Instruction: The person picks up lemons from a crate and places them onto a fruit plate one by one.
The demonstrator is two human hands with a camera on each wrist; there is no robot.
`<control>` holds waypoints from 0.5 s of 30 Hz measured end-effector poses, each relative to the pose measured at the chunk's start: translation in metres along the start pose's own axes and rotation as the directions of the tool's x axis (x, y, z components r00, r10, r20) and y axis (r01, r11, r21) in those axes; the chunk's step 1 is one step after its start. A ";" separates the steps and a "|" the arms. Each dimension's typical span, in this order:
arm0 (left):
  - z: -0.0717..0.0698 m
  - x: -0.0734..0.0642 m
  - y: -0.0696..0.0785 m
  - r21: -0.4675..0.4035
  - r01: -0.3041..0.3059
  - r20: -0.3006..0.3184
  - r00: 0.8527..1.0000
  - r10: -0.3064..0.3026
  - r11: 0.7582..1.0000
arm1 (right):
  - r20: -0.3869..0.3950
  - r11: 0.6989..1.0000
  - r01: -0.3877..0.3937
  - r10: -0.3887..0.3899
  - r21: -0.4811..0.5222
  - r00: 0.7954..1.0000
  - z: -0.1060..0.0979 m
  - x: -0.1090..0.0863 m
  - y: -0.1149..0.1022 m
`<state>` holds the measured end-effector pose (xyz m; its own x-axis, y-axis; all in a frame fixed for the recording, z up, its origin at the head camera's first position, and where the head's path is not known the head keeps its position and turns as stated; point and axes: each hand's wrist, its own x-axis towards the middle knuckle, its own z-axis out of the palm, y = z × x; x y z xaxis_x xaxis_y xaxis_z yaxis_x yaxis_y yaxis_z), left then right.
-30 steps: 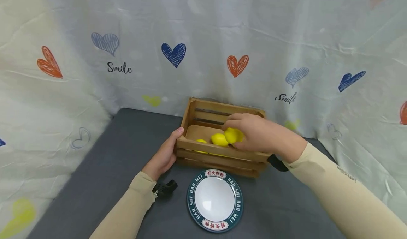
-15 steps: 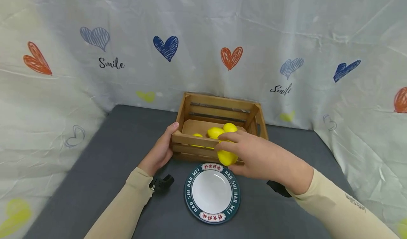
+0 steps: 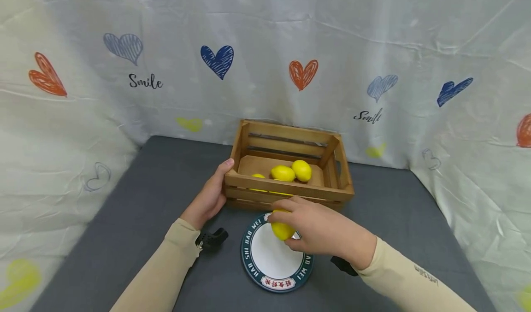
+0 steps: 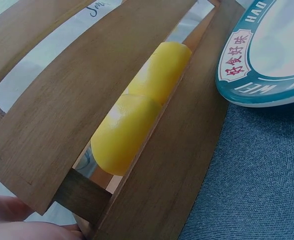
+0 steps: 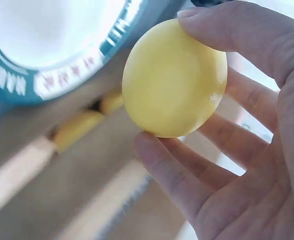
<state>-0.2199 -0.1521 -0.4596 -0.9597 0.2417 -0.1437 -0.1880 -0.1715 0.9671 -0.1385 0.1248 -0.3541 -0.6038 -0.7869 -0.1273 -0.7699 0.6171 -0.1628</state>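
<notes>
Lemon [image 5: 174, 80] in my right fingers [image 5: 171, 172]: plain yellow.
Crate [image 3: 319, 192]: warm brown wood, faintly grained.
Lemons [image 3: 283, 173] inside the crate: the same bright yellow as mine.
Plate [image 3: 271, 259]: white centre; dark teal rim with white capitals, and red characters on a white label at its six o'clock.
Surface [image 3: 120, 238]: dark grey.
Cloth [image 3: 265, 21]: off-white, scribbled with hearts, a navy heart [image 3: 217, 62] at eleven o'clock, an orange-red heart [image 3: 303, 75] at one; black "Smile" [image 3: 145, 80] at ten.
My sleeves [image 3: 155, 270]: cream, with dark lettering [image 3: 426, 275] at four o'clock.
My wrist straps [image 3: 213, 239]: black.

Crate slats [image 4: 67, 97] partly hid 2 lemons [image 4: 124, 132]; the left wrist view's edges cut off part of the plate [image 4: 259, 90].
</notes>
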 end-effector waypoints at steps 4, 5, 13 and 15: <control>0.001 0.000 0.001 0.000 0.007 -0.011 1.000 -0.007 1.000 | 0.022 1.000 0.003 -0.003 0.010 1.000 0.020 0.007 0.004; 0.002 0.000 0.001 0.001 0.010 -0.013 1.000 -0.010 1.000 | 0.026 1.000 0.004 -0.005 0.017 1.000 0.024 0.008 0.005; 0.000 -0.003 0.000 -0.003 0.010 0.006 1.000 -0.010 1.000 | 0.054 0.999 -0.036 0.035 0.028 0.998 0.049 0.017 0.011; -0.001 -0.002 -0.001 -0.003 0.006 0.011 1.000 -0.006 1.000 | 0.049 0.999 -0.038 0.036 0.027 0.998 0.052 0.018 0.012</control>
<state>-0.2176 -0.1536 -0.4601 -0.9562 0.2532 -0.1468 -0.1941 -0.1730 0.9656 -0.1477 0.1175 -0.4093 -0.6205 -0.7630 -0.1811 -0.7409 0.6460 -0.1838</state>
